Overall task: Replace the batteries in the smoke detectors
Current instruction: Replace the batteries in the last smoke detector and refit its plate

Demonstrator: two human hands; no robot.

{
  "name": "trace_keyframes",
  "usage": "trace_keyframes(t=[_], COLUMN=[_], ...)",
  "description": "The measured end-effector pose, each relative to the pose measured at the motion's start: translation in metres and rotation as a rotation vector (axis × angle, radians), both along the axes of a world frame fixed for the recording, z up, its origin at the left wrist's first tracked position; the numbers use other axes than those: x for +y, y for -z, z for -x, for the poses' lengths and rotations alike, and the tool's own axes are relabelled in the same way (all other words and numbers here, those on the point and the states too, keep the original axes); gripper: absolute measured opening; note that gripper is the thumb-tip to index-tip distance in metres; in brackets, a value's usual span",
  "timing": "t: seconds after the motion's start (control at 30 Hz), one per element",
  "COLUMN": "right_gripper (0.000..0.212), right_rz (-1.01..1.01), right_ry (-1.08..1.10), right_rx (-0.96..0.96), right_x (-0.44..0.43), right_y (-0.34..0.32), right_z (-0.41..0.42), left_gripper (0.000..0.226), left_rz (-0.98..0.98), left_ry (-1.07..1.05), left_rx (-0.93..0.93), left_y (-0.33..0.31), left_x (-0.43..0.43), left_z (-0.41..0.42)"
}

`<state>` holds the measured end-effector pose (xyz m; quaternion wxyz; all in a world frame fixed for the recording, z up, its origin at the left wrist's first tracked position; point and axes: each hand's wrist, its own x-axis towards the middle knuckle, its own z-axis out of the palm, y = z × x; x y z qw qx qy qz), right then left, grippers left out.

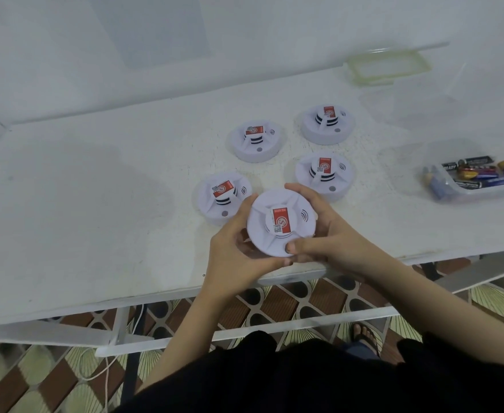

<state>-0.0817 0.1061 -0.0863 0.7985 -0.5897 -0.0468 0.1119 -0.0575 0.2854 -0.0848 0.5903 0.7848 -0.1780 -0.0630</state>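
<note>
I hold a round white smoke detector (pixel 280 223) with a red label just above the near edge of the white table (pixel 96 204). My left hand (pixel 236 251) grips its left rim from below. My right hand (pixel 325 234) wraps the right side, with the thumb pressing on the front rim. Several more white detectors stand on the table behind it: one to the left (pixel 222 201), one at the back (pixel 256 141), one at the far right (pixel 328 123) and one close on the right (pixel 323 174). A clear plastic tub (pixel 480 190) at the right holds several loose batteries (pixel 477 172).
A clear lid with a yellowish rim (pixel 389 65) lies at the table's far right corner. A white wall rises behind the table. Below the near edge are the table's white frame, a patterned tile floor and a white cable (pixel 102 371).
</note>
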Motion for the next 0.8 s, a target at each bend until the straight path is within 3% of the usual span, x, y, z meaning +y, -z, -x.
trace_keyframes(t=[0.8], right_gripper=[0.083], right_rz=[0.01], right_ry=[-0.01], right_rx=[-0.009], right_x=[-0.0017], right_y=[0.003], right_z=[0.0003], left_gripper=[0.094], left_rz=[-0.001], left_ry=[0.0], left_rx=[0.034], left_y=[0.0012], left_x=[0.0013], left_z=[-0.0008])
